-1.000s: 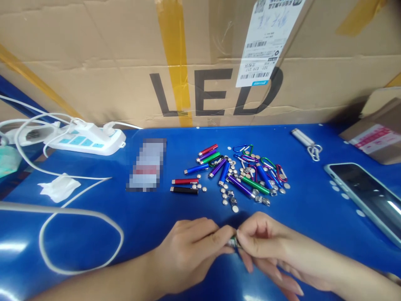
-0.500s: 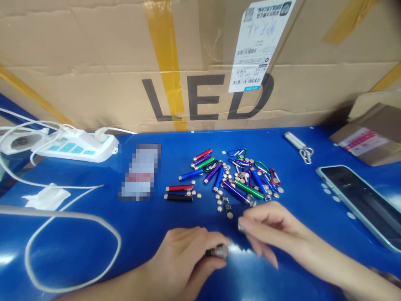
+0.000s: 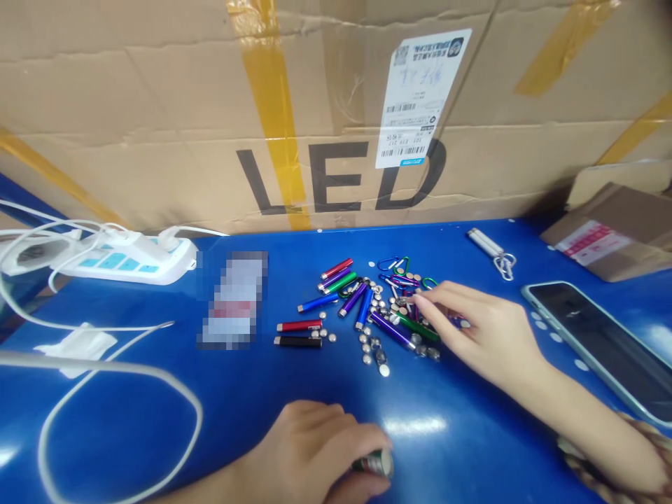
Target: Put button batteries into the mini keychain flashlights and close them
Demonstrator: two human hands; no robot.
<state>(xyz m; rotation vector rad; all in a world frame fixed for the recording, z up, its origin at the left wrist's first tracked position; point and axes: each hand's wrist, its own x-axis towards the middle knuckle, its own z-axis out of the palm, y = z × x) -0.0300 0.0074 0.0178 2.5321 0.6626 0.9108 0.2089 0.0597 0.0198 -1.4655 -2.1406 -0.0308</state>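
At far left, a white power strip (image 3: pixel 157 262) sits by the tabletop's back edge, with a thick white cable (image 3: pixel 52 360) looping nearer. The left hand (image 3: pixel 315 448), fingers curled, pinches 1 dark green cylinder (image 3: pixel 374 463) low in the view, its pale end facing right. Open blue tabletop (image 3: pixel 336 381) leaves room between it and the coloured tubes (image 3: pixel 392 330) and silver discs (image 3: pixel 366 360). The right hand (image 3: pixel 472 329) is over their right side, thumb and forefinger close together; I cannot tell whether they pinch a piece. Rightmost, 1 phone (image 3: pixel 603 357) bounds that hand's space.
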